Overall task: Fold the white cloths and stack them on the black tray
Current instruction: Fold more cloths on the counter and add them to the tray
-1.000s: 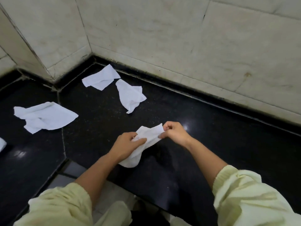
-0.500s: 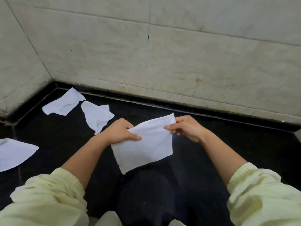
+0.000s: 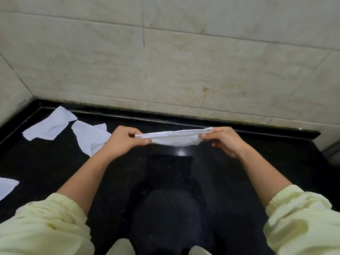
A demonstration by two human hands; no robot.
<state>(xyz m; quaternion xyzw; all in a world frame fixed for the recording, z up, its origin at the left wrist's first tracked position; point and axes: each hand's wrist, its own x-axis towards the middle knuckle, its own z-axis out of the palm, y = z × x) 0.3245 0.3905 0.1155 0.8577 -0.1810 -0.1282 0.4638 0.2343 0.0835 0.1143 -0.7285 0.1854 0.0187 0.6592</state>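
**Cloth in hand: fold under way**

**Cloth** (image 3: 174, 138): white. You hold it in the air above the counter (image 3: 257, 162). It is stretched level from side to side and seen almost edge-on. It looks doubled along its length, and the lower layer sags a little.

**Left hand** (image 3: 125, 139): pinches the left end, thumb on top and fingers curled beneath.

**Right hand** (image 3: 224, 139): pinches the right end between thumb and fingertips, with the remaining fingers loosely curled.

**Loose cloths:** two lie rumpled at the far left of the counter near the wall (image 3: 184, 70). One is at the back (image 3: 49, 124) and the other just beside it (image 3: 90, 137). A third (image 3: 6, 186) is cut off by the left edge. None is folded.

**Tray:** a dark rectangle (image 3: 169, 168) lies on the counter below the held cloth, on your side of it. It may be the tray, but black on black you cannot tell. No folded stack shows anywhere.

**Step, by judgement:** you are folding one cloth, early in the task, with at least three more waiting.

**Next move calls for:**
- Bring your two hands together so the ends meet and the corners match.
- Hold both pinches until the layers line up, since thin cloth is likely to slip and skew.
- Lower the cloth flat and set it down squarely where the stack is to begin.
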